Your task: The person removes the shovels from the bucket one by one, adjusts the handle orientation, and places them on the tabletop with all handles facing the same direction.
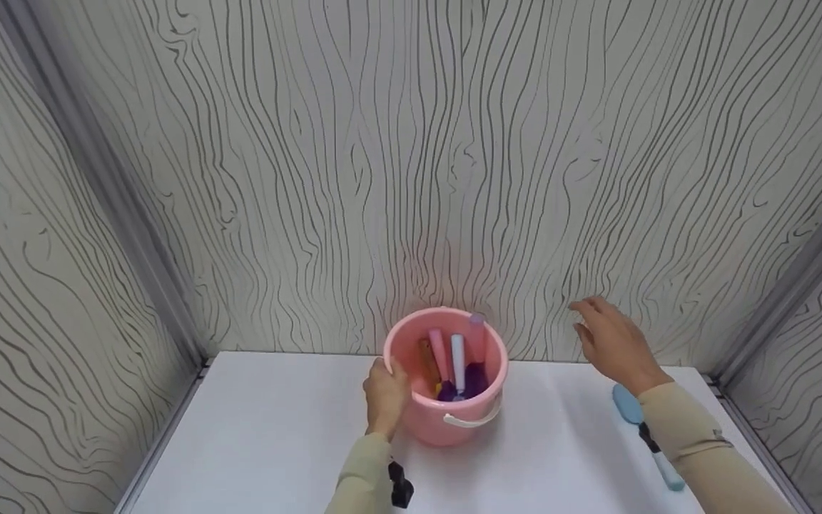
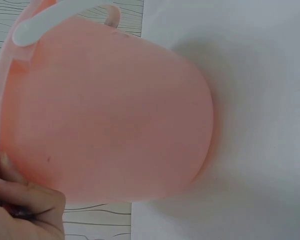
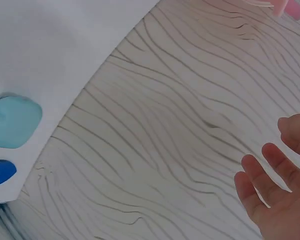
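Note:
A pink bucket [image 1: 439, 425] with a white handle [image 1: 464, 422] stands on the white table near the back wall. Several long-handled tools are inside it, with a pink handle [image 1: 439, 353], a light blue handle [image 1: 458, 360] and a purple one [image 1: 477, 339] showing; their lower ends are partly hidden. My left hand [image 1: 386, 396] grips the bucket's rim on its left side, thumb and fingers around the edge [image 2: 30, 205]. Off to the bucket's right, my right hand [image 1: 614, 343] hovers in the air with relaxed fingers and holds nothing.
A light blue paddle-shaped tool [image 1: 626, 403] with a pale teal handle [image 1: 670, 472] lies at the table's right side, partly under the right sleeve. The right wrist view also shows a dark blue piece [image 3: 0, 172]. Wood-patterned panels [image 1: 454, 178] enclose the table [image 1: 268, 428].

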A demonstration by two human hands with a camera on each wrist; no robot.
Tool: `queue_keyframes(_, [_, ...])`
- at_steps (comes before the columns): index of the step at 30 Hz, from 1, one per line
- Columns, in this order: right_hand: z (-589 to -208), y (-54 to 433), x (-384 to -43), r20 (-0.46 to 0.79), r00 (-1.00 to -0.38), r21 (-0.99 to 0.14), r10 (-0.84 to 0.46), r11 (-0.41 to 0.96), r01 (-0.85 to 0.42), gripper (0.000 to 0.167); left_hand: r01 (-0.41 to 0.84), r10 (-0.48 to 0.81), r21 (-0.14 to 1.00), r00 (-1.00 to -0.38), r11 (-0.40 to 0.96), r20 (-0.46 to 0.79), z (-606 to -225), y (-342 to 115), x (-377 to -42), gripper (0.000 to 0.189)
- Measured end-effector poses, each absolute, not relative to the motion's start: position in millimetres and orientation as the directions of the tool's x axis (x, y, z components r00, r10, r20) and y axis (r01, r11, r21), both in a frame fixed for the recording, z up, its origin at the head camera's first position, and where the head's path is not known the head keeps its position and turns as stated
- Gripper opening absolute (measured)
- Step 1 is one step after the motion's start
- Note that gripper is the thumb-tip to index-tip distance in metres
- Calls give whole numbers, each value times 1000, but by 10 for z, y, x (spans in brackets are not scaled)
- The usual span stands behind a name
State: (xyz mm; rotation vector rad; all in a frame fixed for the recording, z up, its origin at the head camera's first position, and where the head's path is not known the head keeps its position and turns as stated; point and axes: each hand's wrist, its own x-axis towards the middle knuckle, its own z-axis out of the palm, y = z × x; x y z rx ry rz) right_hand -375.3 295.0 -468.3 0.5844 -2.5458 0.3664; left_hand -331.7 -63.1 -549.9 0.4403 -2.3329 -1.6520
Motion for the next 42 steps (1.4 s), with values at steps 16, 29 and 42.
queue_keyframes(16, [-4475,2176,-3920,430,-762,-18,-484,840,-543,34,-86,-388,940,-920,332,53,-5489,-660,-3307,31])
queue_keyframes(29, [-4514,1754,-3980,311,-765,33,-565,810,-585,50,-78,-388,934,-919,348,68,-5487,-659,-3317,32])
queue_keyframes(42, [-4825,1497,-4161,134,-739,294,-660,739,-606,41,-92,-372,946,-928,310,32,-5483,-656,-3321,34])
